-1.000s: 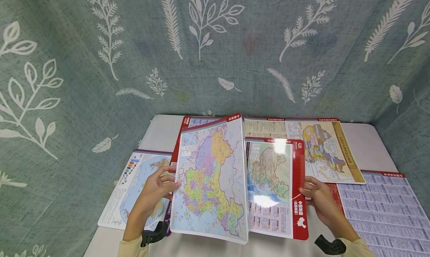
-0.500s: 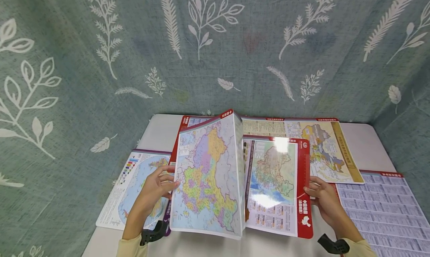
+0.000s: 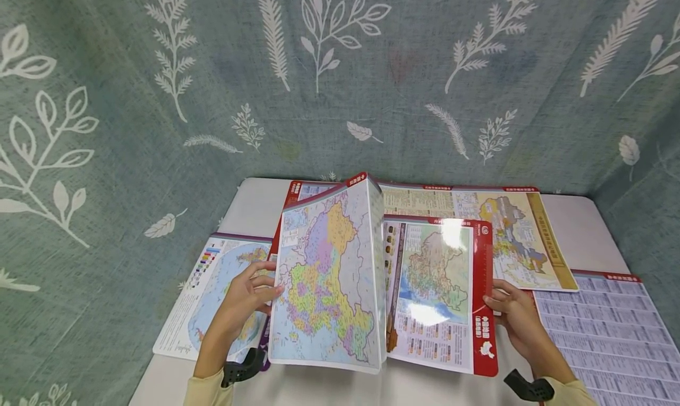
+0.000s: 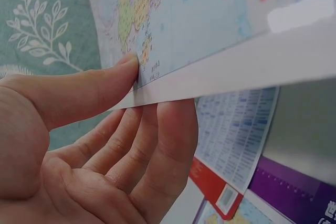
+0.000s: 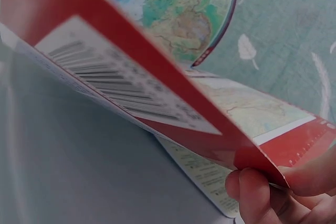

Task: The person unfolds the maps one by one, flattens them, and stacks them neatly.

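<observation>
Both hands hold one folded map [image 3: 319, 276], partly spread above the table with an upright fold near its middle. My left hand [image 3: 248, 294] pinches the outer edge of its left panel, which shows a many-coloured map. In the left wrist view the thumb [image 4: 105, 85] lies on the printed face, with the fingers behind the white border. My right hand [image 3: 512, 308] pinches the red-bordered right panel [image 3: 435, 294], which carries a smaller map with glare on it. A barcode [image 5: 121, 77] shows on that panel's back in the right wrist view.
Several other map sheets lie on the white table [image 3: 565, 217]: a blue world map [image 3: 204, 300] at left, a tan-bordered map [image 3: 531, 235] behind, and a sheet of text tables [image 3: 600, 323] at right. A leaf-patterned green curtain [image 3: 340, 99] hangs around the back and sides.
The two panels have spread apart: the right hand has drawn the red-bordered panel rightward, and the left panel's inner edge has shifted left. More of the inside by the fold shows.
</observation>
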The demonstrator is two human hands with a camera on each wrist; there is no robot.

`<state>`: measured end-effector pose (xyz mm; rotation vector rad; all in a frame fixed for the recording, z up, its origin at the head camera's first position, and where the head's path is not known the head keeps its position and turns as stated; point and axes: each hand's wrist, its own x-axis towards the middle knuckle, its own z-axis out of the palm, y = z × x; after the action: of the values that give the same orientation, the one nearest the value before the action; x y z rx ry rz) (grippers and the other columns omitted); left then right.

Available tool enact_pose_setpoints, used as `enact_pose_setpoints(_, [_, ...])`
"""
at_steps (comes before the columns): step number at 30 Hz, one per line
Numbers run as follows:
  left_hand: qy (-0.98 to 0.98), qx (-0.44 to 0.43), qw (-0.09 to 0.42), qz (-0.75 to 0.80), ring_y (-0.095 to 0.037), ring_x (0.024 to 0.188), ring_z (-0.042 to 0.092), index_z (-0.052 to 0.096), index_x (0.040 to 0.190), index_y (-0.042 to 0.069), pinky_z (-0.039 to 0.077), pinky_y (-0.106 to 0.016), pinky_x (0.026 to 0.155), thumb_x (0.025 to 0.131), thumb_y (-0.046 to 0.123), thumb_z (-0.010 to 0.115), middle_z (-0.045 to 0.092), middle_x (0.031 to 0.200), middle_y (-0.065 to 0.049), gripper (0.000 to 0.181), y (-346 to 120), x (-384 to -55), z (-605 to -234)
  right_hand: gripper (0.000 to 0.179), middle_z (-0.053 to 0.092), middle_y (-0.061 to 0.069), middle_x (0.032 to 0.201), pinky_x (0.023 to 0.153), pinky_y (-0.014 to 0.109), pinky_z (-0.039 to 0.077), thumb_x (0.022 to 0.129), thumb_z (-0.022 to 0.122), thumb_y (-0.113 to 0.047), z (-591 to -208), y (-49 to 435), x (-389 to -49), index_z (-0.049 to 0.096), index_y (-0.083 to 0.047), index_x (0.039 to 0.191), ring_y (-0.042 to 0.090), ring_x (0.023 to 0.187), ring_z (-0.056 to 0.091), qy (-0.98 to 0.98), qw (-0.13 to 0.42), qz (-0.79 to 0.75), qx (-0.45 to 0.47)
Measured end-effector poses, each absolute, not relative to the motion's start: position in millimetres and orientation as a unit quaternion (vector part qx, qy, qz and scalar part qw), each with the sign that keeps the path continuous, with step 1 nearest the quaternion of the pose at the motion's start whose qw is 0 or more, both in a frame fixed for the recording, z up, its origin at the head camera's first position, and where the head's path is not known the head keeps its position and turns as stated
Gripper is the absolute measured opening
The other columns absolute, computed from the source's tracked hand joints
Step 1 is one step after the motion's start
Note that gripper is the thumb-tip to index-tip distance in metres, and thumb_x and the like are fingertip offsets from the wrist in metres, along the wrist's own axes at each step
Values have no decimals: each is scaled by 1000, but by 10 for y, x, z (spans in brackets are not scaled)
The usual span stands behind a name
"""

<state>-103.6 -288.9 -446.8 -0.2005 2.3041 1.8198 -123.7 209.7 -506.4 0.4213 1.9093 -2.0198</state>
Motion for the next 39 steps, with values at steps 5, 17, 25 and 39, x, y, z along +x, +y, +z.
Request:
enact_pose_setpoints(5, [779,-66,95,616,-27,76,66,42,131,4,55,-41,59,86,13,71,62,100,-23,55,-2891,-1042,-4479,52,66,-13,103,78,41,54,94,57,-15,-5085,2142,-1245,34,-2,139,22,89,67,673,162,-707,142])
enact_pose_setpoints(17, [778,-82,96,615,-28,77,67,43,132,5,55,-40,60,86,13,71,64,99,-22,54,-2909,-1048,-4579,55,66,-17,98,76,39,55,93,58,-15,-5100,2229,-1233,32,-1,140,19,86,67,676,157,-702,163])
enact_pose_setpoints(25, [780,-91,98,612,-25,76,65,43,132,6,55,-39,59,85,14,71,63,97,-20,55,-2934,-1055,-4631,49,66,-17,96,75,36,54,94,56,-13,-5136,2273,-1229,35,-2,137,17,84,67,669,160,-706,168])
enact_pose_setpoints(39, [777,-113,95,612,-25,75,65,45,132,7,55,-39,58,85,13,72,64,95,-16,54,-2977,-1051,-4704,45,67,-16,96,75,34,54,94,54,-10,-5164,2261,-1228,36,-2,135,16,84,67,656,171,-714,176])
